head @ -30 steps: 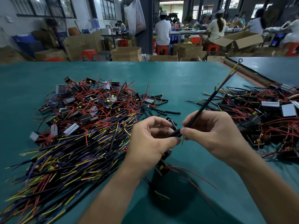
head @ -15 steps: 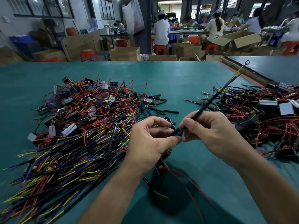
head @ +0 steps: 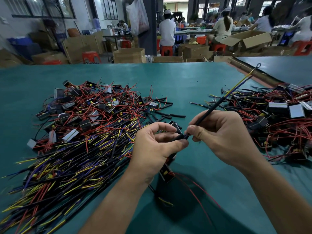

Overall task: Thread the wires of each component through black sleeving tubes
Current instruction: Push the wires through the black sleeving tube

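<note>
My left hand grips a small black component above the green table; its red wires trail down toward me. Thumb and forefinger of that hand pinch a short black tube end. My right hand pinches a long black sleeving tube that slants up to the right. Yellow and blue wires come out of the tube's far end and finish in a ring terminal. The two hands meet fingertip to fingertip at the tube's near end.
A big heap of components with red, yellow and blue wires and black tubes lies left. Loose short tubes sit behind my left hand. Another heap of components fills the right. People sit at benches beyond the table's far edge.
My right hand has slid a little further along the sleeving toward my left hand. The tube's far end has risen and shifted right. The left hand has stayed in place.
</note>
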`<state>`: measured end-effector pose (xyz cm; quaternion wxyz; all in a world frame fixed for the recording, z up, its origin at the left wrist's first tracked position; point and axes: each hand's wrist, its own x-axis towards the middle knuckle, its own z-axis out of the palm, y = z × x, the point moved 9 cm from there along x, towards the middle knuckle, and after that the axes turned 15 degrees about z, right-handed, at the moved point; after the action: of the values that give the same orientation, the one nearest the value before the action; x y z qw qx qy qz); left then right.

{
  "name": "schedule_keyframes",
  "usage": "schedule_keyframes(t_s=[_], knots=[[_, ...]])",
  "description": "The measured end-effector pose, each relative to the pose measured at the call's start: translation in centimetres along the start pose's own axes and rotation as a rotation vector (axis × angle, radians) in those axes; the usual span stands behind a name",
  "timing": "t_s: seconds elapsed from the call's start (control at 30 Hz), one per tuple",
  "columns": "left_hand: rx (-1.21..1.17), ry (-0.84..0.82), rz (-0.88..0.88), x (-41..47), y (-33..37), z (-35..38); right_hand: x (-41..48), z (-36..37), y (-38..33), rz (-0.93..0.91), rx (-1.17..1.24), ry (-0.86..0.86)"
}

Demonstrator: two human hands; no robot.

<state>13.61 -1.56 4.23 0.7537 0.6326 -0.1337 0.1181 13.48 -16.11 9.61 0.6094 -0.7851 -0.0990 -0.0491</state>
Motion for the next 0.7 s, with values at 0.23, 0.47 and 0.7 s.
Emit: schedule_keyframes(t_s=[0.23,0.47,0.7], knots=[[0.029,-0.014,0.018,0.3,-0.2,-0.2,0.3,0.3,0.5,0.010,0.005,-0.006],[0.244,-0.170,0.164,0.3,0.6,1.1,0.6,0.4,1.5,0.078,0.006,0.032],[0.003,-0.247,0.012,-0.2,-0.1,2.0,0.0,1.8,2.2,0.197,0.210,-0.339]])
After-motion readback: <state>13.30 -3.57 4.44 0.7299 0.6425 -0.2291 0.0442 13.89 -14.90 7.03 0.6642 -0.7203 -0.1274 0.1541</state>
